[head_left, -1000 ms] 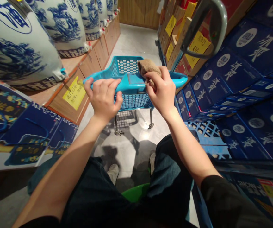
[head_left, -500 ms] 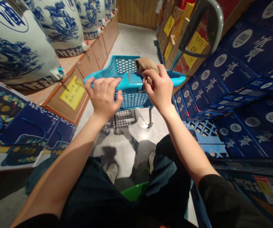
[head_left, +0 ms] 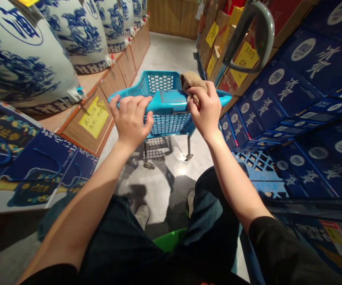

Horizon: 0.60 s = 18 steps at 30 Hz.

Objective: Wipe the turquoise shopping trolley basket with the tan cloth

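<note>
A small blue plastic shopping cart (head_left: 161,82) stands in front of me, its handle bar (head_left: 171,98) facing my body. My left hand (head_left: 132,118) is wrapped over the left part of the handle, thumb on the near side. In my right hand (head_left: 205,111) is a bunched brown cloth (head_left: 193,81), pressed on the handle right of its middle panel. Part of the cloth sticks up above the fingers; the rest is hidden under them. The cart's legs and wheels (head_left: 148,165) show below the basket.
Large blue-and-white jars with taps (head_left: 28,59) line a wooden counter (head_left: 111,89) on the left. Blue boxes (head_left: 289,89) are stacked on the right, near a grey loop-shaped handle (head_left: 267,39). A green rounded object (head_left: 171,239) lies between my legs.
My right hand and the brown cloth have slid a little to the right along the handle. My left hand keeps its hold on the left part.
</note>
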Motion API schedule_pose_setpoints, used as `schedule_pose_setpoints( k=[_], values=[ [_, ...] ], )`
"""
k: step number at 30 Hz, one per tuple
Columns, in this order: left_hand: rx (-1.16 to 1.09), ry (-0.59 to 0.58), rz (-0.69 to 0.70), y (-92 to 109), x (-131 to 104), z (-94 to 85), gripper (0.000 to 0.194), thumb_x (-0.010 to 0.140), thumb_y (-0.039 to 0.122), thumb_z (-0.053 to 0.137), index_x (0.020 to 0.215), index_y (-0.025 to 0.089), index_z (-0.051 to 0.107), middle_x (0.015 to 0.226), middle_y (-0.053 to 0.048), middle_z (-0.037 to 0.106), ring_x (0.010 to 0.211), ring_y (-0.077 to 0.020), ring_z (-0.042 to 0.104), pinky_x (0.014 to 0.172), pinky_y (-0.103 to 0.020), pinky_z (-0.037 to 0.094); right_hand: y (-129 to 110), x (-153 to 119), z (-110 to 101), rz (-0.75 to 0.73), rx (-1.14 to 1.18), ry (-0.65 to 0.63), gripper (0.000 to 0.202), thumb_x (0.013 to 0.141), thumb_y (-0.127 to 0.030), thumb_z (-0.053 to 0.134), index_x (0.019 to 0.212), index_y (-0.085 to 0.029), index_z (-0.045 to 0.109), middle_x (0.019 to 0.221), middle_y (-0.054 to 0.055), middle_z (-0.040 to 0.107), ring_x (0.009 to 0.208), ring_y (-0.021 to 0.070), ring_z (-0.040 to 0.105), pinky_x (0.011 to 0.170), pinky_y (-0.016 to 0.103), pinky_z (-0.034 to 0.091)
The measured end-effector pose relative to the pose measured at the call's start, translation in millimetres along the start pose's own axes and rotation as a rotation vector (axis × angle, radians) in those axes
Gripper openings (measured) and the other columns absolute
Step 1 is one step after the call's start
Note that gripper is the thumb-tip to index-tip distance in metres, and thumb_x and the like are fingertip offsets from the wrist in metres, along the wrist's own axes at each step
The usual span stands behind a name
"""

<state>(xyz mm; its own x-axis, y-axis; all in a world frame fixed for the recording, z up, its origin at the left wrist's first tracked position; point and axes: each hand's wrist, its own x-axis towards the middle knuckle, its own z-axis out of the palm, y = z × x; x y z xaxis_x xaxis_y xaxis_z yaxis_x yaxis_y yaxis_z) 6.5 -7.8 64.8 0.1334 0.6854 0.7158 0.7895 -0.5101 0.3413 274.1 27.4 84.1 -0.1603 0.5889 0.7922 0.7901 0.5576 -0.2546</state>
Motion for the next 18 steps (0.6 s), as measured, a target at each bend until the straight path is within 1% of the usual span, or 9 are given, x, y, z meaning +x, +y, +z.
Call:
schedule_pose_setpoints(
  k=[2, 3, 6, 8, 9, 11, 13, 15, 18],
  values=[
    [0.009, 0.004, 0.0, 0.9, -0.4, 0.5, 0.051, 0.103, 0.051, 0.05, 0.148, 0.034, 0.069, 0.147, -0.008, 0.075, 0.143, -0.0401, 0.062, 0.14, -0.074, 0.019, -8.5, -5.4, 3.2, -0.005, 0.007, -0.007, 0.03, 0.109, -0.024, 0.052, 0.131, -0.024, 0.072, 0.153, 0.017, 0.065, 0.137, 0.0356, 0.068, 0.117, 0.064, 0.059],
    [0.019, 0.008, 0.002, 0.9, -0.4, 0.5, 0.052, 0.104, 0.053, 0.048, 0.148, 0.034, 0.07, 0.146, -0.008, 0.076, 0.142, -0.0404, 0.063, 0.14, -0.074, 0.018, -15.9, -8.2, 4.5, -0.032, 0.009, -0.021, 0.031, 0.108, -0.022, 0.054, 0.133, -0.024, 0.072, 0.156, 0.017, 0.064, 0.141, 0.036, 0.066, 0.119, 0.065, 0.057],
    [0.042, 0.002, -0.019, -1.0, 0.3, -0.8, 0.057, 0.103, 0.057, 0.044, 0.147, 0.031, 0.07, 0.146, -0.008, 0.075, 0.142, -0.0411, 0.062, 0.139, -0.076, 0.015, -33.7, -12.4, 4.0, -0.164, 0.014, -0.062, 0.036, 0.106, -0.021, 0.059, 0.139, -0.026, 0.072, 0.159, 0.015, 0.064, 0.15, 0.0357, 0.061, 0.125, 0.065, 0.053],
    [0.026, -0.026, -0.055, -3.0, 1.1, -2.1, 0.06, 0.101, 0.059, 0.044, 0.147, 0.029, 0.068, 0.147, -0.008, 0.073, 0.147, -0.0416, 0.057, 0.139, -0.078, 0.011, -31.3, -10.8, 0.1, -0.204, 0.002, -0.06, 0.035, 0.107, -0.023, 0.058, 0.139, -0.029, 0.072, 0.156, 0.013, 0.066, 0.148, 0.0349, 0.062, 0.125, 0.065, 0.054],
    [0.013, -0.04, -0.072, -3.6, 1.4, -2.6, 0.061, 0.1, 0.059, 0.044, 0.147, 0.028, 0.068, 0.148, -0.007, 0.073, 0.149, -0.0418, 0.054, 0.139, -0.079, 0.009, -25.5, -9.3, -2.2, -0.194, -0.008, -0.05, 0.033, 0.109, -0.025, 0.056, 0.138, -0.029, 0.072, 0.154, 0.013, 0.067, 0.146, 0.0349, 0.064, 0.123, 0.066, 0.055],
    [0.003, -0.053, -0.079, -3.5, 1.5, -2.8, 0.062, 0.099, 0.06, 0.045, 0.147, 0.028, 0.067, 0.148, -0.007, 0.073, 0.149, -0.0418, 0.054, 0.139, -0.08, 0.006, -10.1, -6.3, -5.4, -0.135, -0.025, -0.018, 0.03, 0.112, -0.029, 0.052, 0.134, -0.028, 0.073, 0.149, 0.013, 0.068, 0.139, 0.0351, 0.068, 0.118, 0.067, 0.058],
    [0.018, -0.042, -0.06, -1.4, 0.7, -2.2, 0.061, 0.101, 0.06, 0.044, 0.148, 0.029, 0.068, 0.147, -0.008, 0.074, 0.145, -0.0415, 0.057, 0.139, -0.08, 0.007, 0.6, -5.2, -5.2, -0.076, -0.03, 0.02, 0.029, 0.114, -0.032, 0.049, 0.131, -0.028, 0.072, 0.146, 0.014, 0.068, 0.133, 0.0343, 0.071, 0.114, 0.064, 0.062],
    [0.034, -0.023, -0.046, 1.6, -0.7, -1.5, 0.059, 0.102, 0.058, 0.045, 0.149, 0.031, 0.069, 0.147, -0.007, 0.075, 0.143, -0.0411, 0.06, 0.139, -0.077, 0.01, -1.0, -6.6, -2.3, -0.048, -0.027, 0.031, 0.029, 0.114, -0.03, 0.047, 0.129, -0.028, 0.072, 0.148, 0.015, 0.068, 0.13, 0.0333, 0.072, 0.112, 0.06, 0.063],
    [0.029, -0.014, -0.051, 4.1, -2.3, -2.2, 0.057, 0.101, 0.055, 0.049, 0.148, 0.033, 0.069, 0.147, -0.007, 0.075, 0.145, -0.0411, 0.06, 0.141, -0.074, 0.011, -20.1, -10.1, 1.1, -0.084, -0.009, -0.024, 0.03, 0.112, -0.026, 0.048, 0.131, -0.027, 0.071, 0.155, 0.016, 0.066, 0.137, 0.0348, 0.069, 0.114, 0.061, 0.061]
  ],
)
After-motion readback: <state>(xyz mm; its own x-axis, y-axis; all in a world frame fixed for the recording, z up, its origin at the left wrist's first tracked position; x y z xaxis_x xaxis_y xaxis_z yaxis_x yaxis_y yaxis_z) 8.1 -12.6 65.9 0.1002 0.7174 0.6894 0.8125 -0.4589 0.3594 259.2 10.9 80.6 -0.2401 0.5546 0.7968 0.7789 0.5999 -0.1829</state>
